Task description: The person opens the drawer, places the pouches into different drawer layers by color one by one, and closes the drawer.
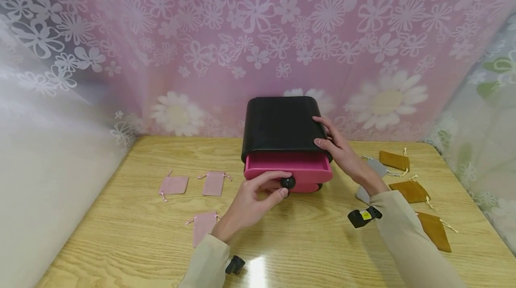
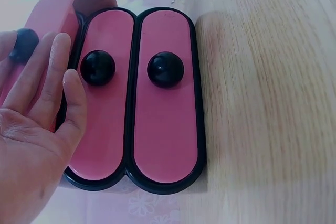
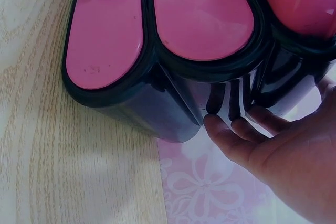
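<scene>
The left hand (image 1: 255,200) has its grip closed on the knob (image 1: 288,182) of the top drawer (image 1: 312,175), a finger over it and the thumb below. In the left wrist view its other fingers extend beside the drawer fronts. The right hand (image 1: 341,150) has a loose, spread grip: its fingertips rest against the right side of the cabinet (image 1: 284,122), the thumb near the top's front edge.

The cabinet stands toward the back of the desk (image 1: 141,229), near the curtain (image 1: 225,77). The top drawer sticks partway out past the front edge; the two lower drawers (image 2: 165,114) sit in their slots.

A stretch of desk separates the cabinet from three pink pouches (image 1: 212,183) on the left, the nearest one just beside the left wrist. On the right, grey pouches (image 1: 376,167) lie close by the right wrist, partly hidden. Three brown pouches (image 1: 411,191) lie farther out, toward the desk's right edge. Open wood runs between the forearms, in front of the drawer.
</scene>
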`<state>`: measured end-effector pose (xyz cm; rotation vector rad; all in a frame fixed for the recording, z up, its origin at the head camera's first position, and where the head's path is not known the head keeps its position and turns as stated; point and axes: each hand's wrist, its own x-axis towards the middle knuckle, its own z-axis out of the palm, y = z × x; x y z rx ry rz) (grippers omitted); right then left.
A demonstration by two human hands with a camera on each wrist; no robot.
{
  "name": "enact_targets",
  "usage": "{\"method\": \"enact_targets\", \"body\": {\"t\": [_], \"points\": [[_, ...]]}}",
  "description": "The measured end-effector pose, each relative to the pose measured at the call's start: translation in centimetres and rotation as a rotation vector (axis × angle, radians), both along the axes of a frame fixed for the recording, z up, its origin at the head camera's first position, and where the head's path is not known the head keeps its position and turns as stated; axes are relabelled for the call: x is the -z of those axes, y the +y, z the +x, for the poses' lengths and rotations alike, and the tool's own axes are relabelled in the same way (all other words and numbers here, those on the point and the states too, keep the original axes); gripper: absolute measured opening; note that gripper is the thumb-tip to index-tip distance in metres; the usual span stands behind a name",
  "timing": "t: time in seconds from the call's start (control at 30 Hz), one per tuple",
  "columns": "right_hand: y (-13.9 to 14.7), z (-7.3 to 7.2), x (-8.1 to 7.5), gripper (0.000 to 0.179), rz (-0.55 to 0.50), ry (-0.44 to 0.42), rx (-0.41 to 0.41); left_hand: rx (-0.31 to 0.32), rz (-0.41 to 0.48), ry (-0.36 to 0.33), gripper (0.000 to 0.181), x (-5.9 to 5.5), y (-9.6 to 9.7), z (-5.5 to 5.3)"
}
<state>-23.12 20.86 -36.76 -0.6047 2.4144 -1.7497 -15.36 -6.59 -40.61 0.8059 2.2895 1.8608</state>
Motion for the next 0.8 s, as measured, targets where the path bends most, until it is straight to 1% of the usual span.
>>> {"method": "enact_targets", "body": {"t": [0.23,0.33,0.5,0.8], "points": [[0.12,-0.17,0.22,0.062,0.026,-0.005,0.011,-0.007,-0.038,-0.023,0.035,-0.16,-0.14,0.28],[0.15,-0.24,0.26,0.061,0.034,-0.009,0.014,-0.008,-0.052,-0.020,0.034,-0.15,-0.19,0.35],[0.13,-0.16,0.18,0.061,0.023,-0.009,0.006,-0.008,-0.070,-0.007,0.033,-0.10,-0.32,0.55],[0.25,-0.12,0.19,0.061,0.011,-0.007,0.001,-0.001,-0.093,-0.028,0.033,-0.30,-0.41,0.96]]}}
